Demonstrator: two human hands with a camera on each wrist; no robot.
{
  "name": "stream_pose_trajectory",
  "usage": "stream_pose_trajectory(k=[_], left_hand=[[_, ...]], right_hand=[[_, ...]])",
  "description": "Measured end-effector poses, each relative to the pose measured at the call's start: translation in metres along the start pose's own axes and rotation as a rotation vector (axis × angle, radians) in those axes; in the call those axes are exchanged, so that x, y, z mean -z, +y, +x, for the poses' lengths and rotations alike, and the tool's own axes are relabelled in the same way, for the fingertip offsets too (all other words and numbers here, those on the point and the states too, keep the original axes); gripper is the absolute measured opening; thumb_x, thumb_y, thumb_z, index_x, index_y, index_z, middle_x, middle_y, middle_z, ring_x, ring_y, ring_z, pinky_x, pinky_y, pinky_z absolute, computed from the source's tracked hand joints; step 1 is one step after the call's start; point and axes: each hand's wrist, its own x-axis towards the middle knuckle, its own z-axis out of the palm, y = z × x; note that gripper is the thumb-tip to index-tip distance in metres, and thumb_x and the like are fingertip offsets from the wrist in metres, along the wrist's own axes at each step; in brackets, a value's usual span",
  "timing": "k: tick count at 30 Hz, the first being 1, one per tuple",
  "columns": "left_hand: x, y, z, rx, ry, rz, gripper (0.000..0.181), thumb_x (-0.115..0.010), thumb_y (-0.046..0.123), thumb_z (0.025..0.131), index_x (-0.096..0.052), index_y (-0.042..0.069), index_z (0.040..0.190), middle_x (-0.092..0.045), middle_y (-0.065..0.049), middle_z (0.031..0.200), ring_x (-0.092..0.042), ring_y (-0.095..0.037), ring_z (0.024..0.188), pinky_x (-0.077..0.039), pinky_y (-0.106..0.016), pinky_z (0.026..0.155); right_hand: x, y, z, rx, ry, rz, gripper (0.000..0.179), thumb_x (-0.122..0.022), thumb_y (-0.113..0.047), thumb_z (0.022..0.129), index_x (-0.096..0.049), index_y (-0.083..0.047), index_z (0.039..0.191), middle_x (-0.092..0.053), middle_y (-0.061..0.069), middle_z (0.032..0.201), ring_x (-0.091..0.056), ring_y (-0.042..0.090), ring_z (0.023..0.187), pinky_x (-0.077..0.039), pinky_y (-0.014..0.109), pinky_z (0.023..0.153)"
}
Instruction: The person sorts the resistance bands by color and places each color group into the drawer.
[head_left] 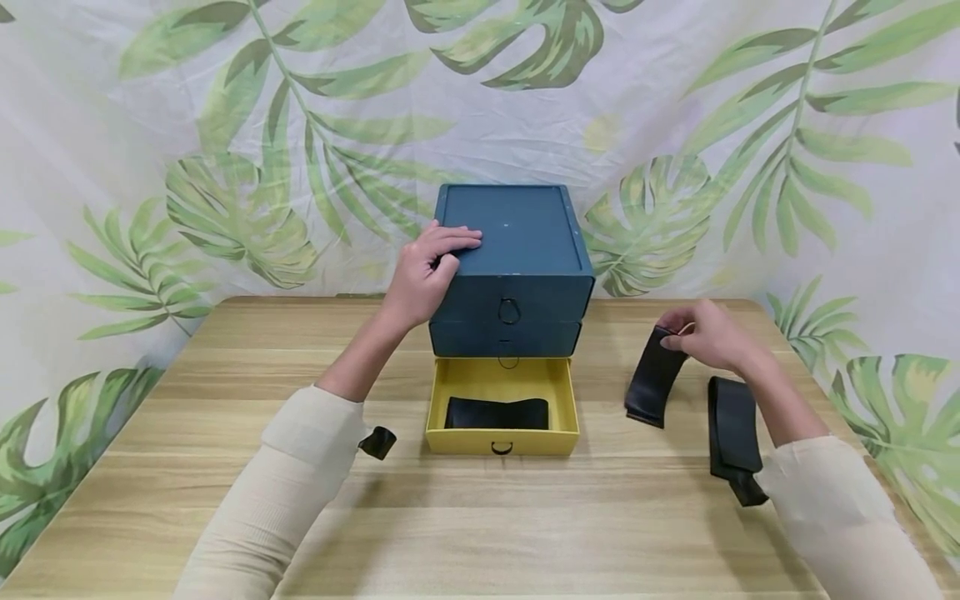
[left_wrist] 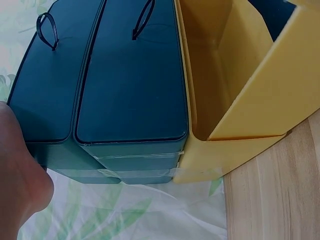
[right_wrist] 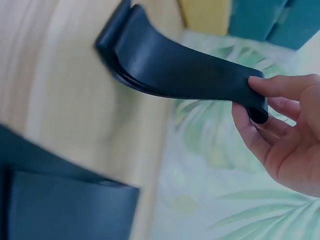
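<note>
A stack of drawers (head_left: pixel 513 229) stands at the back of the table, its upper two blue and the bottom yellow drawer (head_left: pixel 555 444) pulled out. My left hand (head_left: pixel 422 273) rests on the stack's top left edge, fingers fairly straight; in the left wrist view only part of that hand (left_wrist: pixel 20 175) shows. A folded black leather-like strap (head_left: pixel 497 414) lies inside the yellow drawer. To the right of the stack, my right hand (head_left: pixel 708 333) pinches the upper end of a similar folded strap (right_wrist: pixel 185 74) between thumb and fingers, and its lower end hangs down towards the table.
Another folded black strap (head_left: pixel 738 425) lies on the wooden table (head_left: pixel 480 533), close to my right forearm. Black loop pulls (head_left: pixel 509 311) hang on the drawer fronts. Behind the table is a leaf-patterned cloth (head_left: pixel 360 100).
</note>
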Motion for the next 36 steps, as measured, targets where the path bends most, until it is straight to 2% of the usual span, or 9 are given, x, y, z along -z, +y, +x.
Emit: stream_pose_trajectory(k=[3,9,15,21,24,29,33,36], left_hand=[[0.0,0.0,0.0,-0.001,0.001,0.004,0.041,-0.04,0.004,0.099,-0.075,-0.005,0.118,-0.07,-0.019,0.128,-0.059,-0.035,0.132,-0.018,-0.043,0.128],[0.0,0.0,-0.001,0.0,-0.001,0.005,0.04,-0.04,0.004,0.099,-0.075,-0.005,0.118,-0.07,-0.019,0.129,-0.059,-0.035,0.132,-0.017,-0.044,0.128],[0.0,0.001,-0.001,-0.001,-0.005,0.007,0.04,-0.04,0.003,0.099,-0.075,-0.004,0.117,-0.07,-0.018,0.129,-0.059,-0.034,0.132,-0.017,-0.039,0.128],[0.001,0.0,0.0,-0.01,0.0,0.006,0.04,-0.04,0.004,0.099,-0.075,-0.004,0.116,-0.07,-0.019,0.129,-0.059,-0.034,0.132,-0.018,-0.045,0.128],[0.001,0.001,0.0,-0.014,0.004,0.002,0.04,-0.04,0.004,0.099,-0.075,-0.004,0.116,-0.07,-0.019,0.128,-0.059,-0.034,0.132,-0.018,-0.045,0.128],[0.001,0.0,0.0,-0.01,0.003,0.003,0.04,-0.04,0.003,0.099,-0.075,-0.004,0.116,-0.07,-0.019,0.128,-0.059,-0.034,0.132,-0.018,-0.043,0.128],[0.001,0.001,0.0,-0.01,-0.002,0.004,0.04,-0.04,0.003,0.099,-0.075,-0.004,0.117,-0.07,-0.019,0.129,-0.059,-0.034,0.132,-0.018,-0.043,0.128],[0.001,0.001,0.0,-0.007,-0.003,0.004,0.04,-0.04,0.003,0.099,-0.075,-0.004,0.117,-0.07,-0.019,0.129,-0.059,-0.035,0.132,-0.018,-0.043,0.128]], right_hand=[[0.004,-0.017,-0.003,0.029,0.013,-0.014,0.023,-0.071,-0.006,0.093,-0.07,0.008,0.111,-0.069,0.015,0.092,-0.069,0.029,0.084,-0.053,0.036,0.068],[0.009,-0.046,-0.008,0.076,0.03,0.065,0.025,-0.07,-0.004,0.095,-0.069,0.009,0.117,-0.071,0.019,0.099,-0.073,0.032,0.086,-0.058,0.03,0.063],[0.012,-0.068,-0.012,0.144,0.106,0.05,0.025,-0.07,-0.005,0.097,-0.07,0.003,0.121,-0.075,0.015,0.099,-0.072,0.032,0.092,-0.054,0.035,0.073],[0.017,-0.088,-0.018,0.184,0.172,0.123,0.033,-0.073,-0.002,0.095,-0.064,-0.002,0.127,-0.07,0.014,0.098,-0.073,0.032,0.093,-0.052,0.021,0.071],[0.019,-0.096,-0.021,0.198,0.198,0.182,0.036,-0.073,-0.002,0.095,-0.063,-0.002,0.13,-0.069,0.016,0.1,-0.072,0.022,0.092,-0.052,0.015,0.073],[0.019,-0.107,-0.023,0.24,0.235,0.28,0.032,-0.074,0.002,0.093,-0.062,0.001,0.123,-0.069,0.016,0.1,-0.067,0.004,0.085,-0.053,0.012,0.076],[0.015,-0.116,-0.024,0.301,0.241,0.365,0.023,-0.073,0.006,0.092,-0.059,0.003,0.11,-0.064,0.013,0.098,-0.067,0.007,0.085,-0.056,0.016,0.075],[0.011,-0.124,-0.023,0.365,0.212,0.386,0.018,-0.071,0.007,0.093,-0.06,0.001,0.107,-0.063,0.011,0.1,-0.068,0.011,0.085,-0.056,0.018,0.074]])
